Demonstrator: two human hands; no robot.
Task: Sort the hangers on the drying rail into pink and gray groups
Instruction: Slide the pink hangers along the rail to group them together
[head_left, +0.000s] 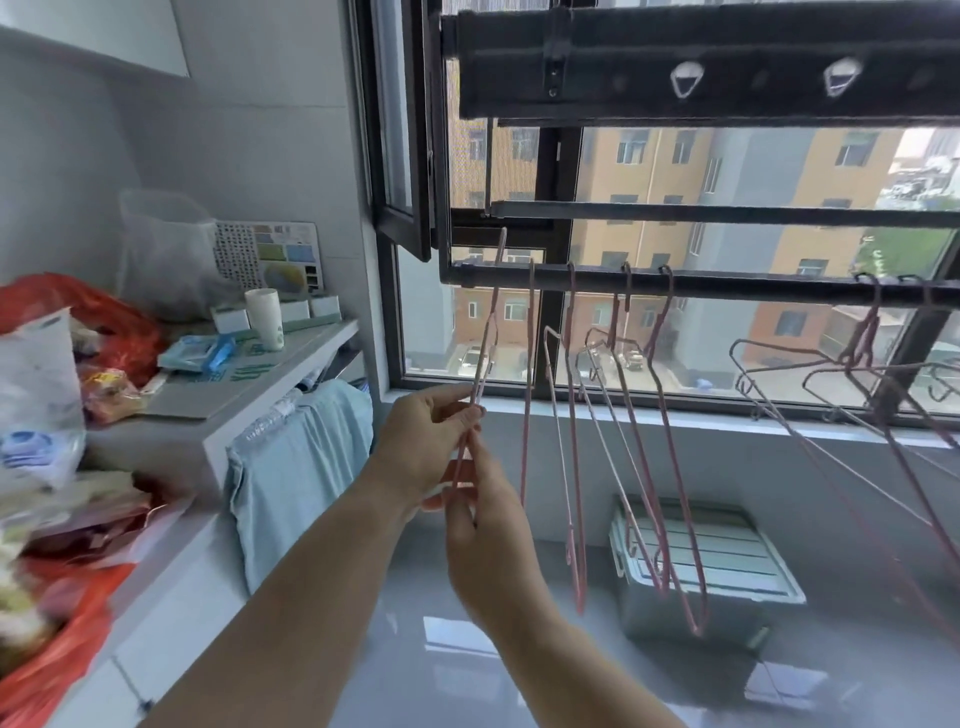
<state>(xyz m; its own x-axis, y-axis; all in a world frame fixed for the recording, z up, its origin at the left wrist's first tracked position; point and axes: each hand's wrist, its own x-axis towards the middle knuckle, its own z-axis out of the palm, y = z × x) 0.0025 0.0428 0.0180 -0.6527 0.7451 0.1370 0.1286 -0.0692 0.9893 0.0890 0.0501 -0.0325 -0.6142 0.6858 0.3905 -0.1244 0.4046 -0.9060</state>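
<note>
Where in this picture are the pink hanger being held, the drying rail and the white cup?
pink hanger (488, 332): head view, on its wire just above the hands.
drying rail (727, 285): head view, on the dark bar between hanger hooks.
white cup (265, 317): head view, on the cup's side, on the counter.

Two bare forearms show, no sleeves in view. The left hand (421, 447) and right hand (480, 525) wear no gloves, rings, watch or wristband; short, unpainted nails tip the fingers (470, 415).
</note>
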